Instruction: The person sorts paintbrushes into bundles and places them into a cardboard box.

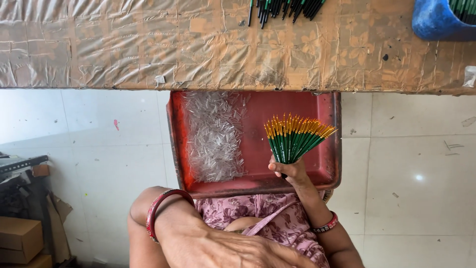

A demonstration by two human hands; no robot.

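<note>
The broad table (pixel 148 49), wrapped in creased brown tape, fills the top of our view; its near edge overhangs the far rim of the red tray (pixel 329 168) that rests on our lap over the pale tiled floor (pixel 411 198). Inside the tray, a heap of small clear plastic tubes (pixel 213 134) lies along its left half, well apart from the work in our right hand (pixel 292 171). That hand's fingers are clamped around the lower ends of a fanned bunch of green brushes (pixel 293 139), their orange-yellow tips up and spread above the bare right half of the tray.

Our left hand (pixel 233 248) sits low in the view against the floral cloth at our lap (its fingertips run out of sight, so we cannot tell whether they are open or closed on anything). A red bangle (pixel 163 208) rings that arm.

We judge that the grip should stay firm and low on the handles so the fan holds even and no tip gets crushed against the tray wall.

On the table lie more dark brushes (pixel 285 9), and a blue tub (pixel 436 20) at the far right holds others. Cardboard boxes (pixel 20 238) stand on the floor at left, clear of both hands.
</note>
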